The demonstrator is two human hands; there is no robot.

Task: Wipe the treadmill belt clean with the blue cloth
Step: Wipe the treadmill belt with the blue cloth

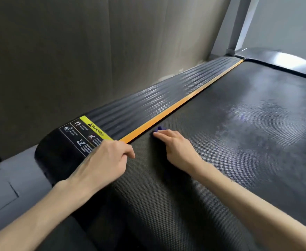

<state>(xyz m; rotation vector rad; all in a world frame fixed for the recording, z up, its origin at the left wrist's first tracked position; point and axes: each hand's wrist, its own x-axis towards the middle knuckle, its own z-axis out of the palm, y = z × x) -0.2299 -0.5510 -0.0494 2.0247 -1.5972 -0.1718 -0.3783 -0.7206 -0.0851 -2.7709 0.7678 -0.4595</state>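
Note:
The dark textured treadmill belt (230,142) fills the right and lower part of the view. My right hand (177,147) lies flat on it near its left edge, fingers straight, pressing the blue cloth (158,129) down. Only a small blue corner shows past the fingertips and a darker bit below the palm. My left hand (103,160) rests at the rear end of the left side rail, fingers loosely curled over the belt's edge, holding nothing.
An orange strip (184,100) runs along the belt's left edge beside the ribbed black side rail (157,98). A yellow warning label (87,134) sits at the rail's near end. A wall stands at left, a grey upright post (237,26) and motor cover (284,58) at the far end.

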